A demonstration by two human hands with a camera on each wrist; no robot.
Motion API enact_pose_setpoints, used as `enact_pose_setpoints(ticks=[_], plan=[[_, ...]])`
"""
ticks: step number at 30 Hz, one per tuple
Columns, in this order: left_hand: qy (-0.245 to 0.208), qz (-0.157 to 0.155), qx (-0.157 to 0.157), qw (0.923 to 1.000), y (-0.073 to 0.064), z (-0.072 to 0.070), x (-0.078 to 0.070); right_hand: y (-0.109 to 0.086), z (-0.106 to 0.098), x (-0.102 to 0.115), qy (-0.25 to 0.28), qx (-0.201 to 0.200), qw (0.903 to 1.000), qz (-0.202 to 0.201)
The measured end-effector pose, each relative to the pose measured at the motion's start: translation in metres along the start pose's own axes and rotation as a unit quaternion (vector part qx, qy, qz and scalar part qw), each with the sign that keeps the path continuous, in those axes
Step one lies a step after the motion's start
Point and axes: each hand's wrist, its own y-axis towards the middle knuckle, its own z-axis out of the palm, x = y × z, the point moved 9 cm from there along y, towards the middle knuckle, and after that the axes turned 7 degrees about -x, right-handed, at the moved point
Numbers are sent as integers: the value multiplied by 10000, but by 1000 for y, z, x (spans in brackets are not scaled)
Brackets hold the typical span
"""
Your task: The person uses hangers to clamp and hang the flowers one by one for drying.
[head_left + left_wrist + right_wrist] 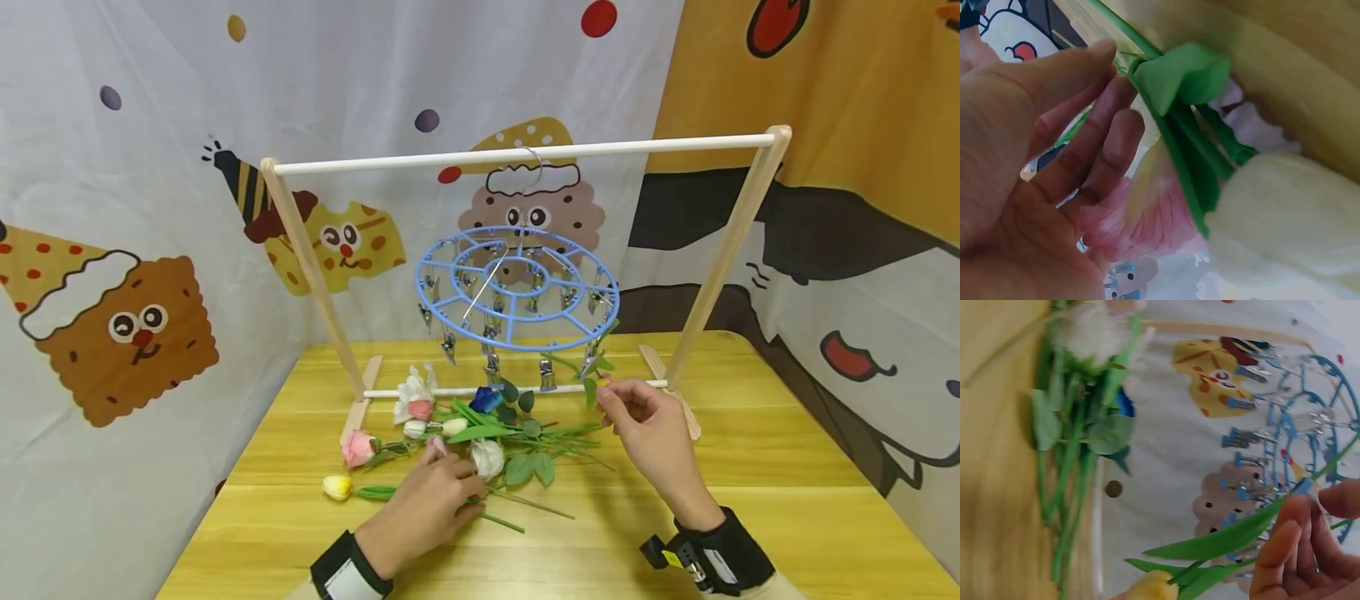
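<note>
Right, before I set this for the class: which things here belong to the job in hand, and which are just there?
Seem to belong to the job:
- flowers on the table
- yellow flower by the right hand
- round blue hanger
- its clips
- rack

Probably just there:
- cartoon curtain
- wrist straps

Left hand (431, 504) low, fingers (1124, 139) bent; right hand (647, 432) raised, farther forward, fingers bent.

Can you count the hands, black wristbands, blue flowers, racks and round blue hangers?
Left hand and right hand: 2
Black wristbands: 2
Blue flower: 1
Rack: 1
Round blue hanger: 1
Total: 7
</note>
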Motion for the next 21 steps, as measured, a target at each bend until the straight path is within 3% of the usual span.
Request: enact_pose_setpoints(ticks=[4, 7, 12, 16, 21], plan=[[169, -262, 26, 9995, -3, 1, 6, -12, 22, -2, -381, 658, 9964, -378], [212, -407, 14, 9989, -3, 0, 9, -21, 41, -6, -747, 1339, 9867, -534], [206, -458, -462, 9977, 0, -9, 10, -37, 73, -14, -1292, 2497, 9567, -758], [181, -401, -893, 9950, 3, -17, 12, -51, 92, -25, -1690, 3180, 9287, -886], [125, -444, -925, 9946, 5, -19, 13, -67, 106, -40, -1826, 3687, 9083, -758]])
